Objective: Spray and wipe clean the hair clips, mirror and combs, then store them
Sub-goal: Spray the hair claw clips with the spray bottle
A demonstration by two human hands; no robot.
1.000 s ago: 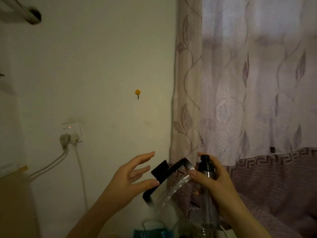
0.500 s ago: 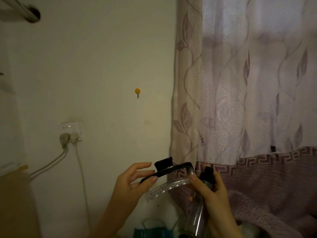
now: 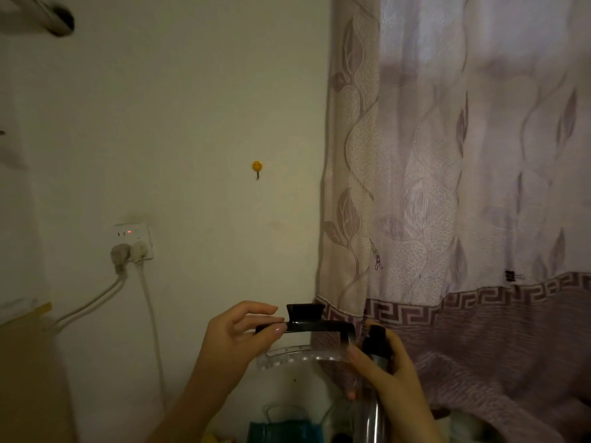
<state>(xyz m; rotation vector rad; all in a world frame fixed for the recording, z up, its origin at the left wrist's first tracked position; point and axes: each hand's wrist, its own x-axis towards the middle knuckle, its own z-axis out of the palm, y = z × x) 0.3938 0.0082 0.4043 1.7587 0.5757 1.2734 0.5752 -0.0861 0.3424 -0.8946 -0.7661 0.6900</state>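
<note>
The left hand (image 3: 233, 340), spread a second ago, now pinches the hair clip (image 3: 307, 321); the right hand (image 3: 383, 369) grips the spray bottle (image 3: 375, 346), likely ready to spray

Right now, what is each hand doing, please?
Left hand: pinches the black end of the hair clip.
Right hand: holds the spray bottle.

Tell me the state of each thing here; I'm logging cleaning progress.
Hair clip: held up, pinched by left hand.
Spray bottle: upright, gripped by right hand.
Wall socket: two plugs in, red light on.
Wall hook: nothing hanging.
Curtain: drawn.
</note>
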